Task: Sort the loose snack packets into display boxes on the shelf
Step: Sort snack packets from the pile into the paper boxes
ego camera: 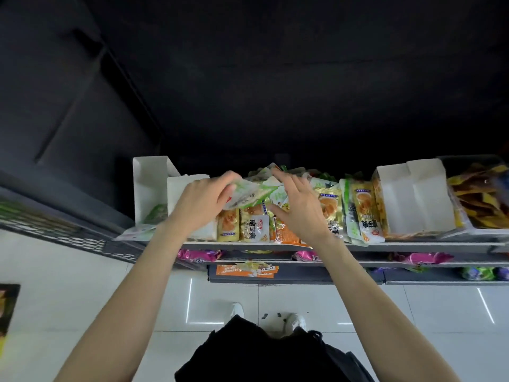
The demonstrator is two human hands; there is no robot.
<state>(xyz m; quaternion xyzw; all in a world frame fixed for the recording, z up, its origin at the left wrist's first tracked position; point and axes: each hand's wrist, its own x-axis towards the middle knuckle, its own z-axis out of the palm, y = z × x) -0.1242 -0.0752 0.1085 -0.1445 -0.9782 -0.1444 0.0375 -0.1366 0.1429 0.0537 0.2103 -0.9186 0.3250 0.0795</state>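
Head view looks down on a shelf [275, 246] across the middle of the frame, heaped with loose snack packets [325, 205]. Left hand [201, 205] sits left of centre, its grip closed round a green-and-white packet [245, 195] held just above the heap. Right hand [300, 208] hovers just right of that packet with fingers spread and relaxed, holding nothing, over the gold and orange packets. At the left end of the shelf stands a white display box [150, 183] with a green packet [158, 213] inside. Another white display box [413, 197] stands right of the heap, and beyond it, at the right edge, a grey bin [468, 161] of yellow packets. Lower shelves below show pink packets [198, 255]. White tiled floor [413, 312] fills the bottom of the frame.
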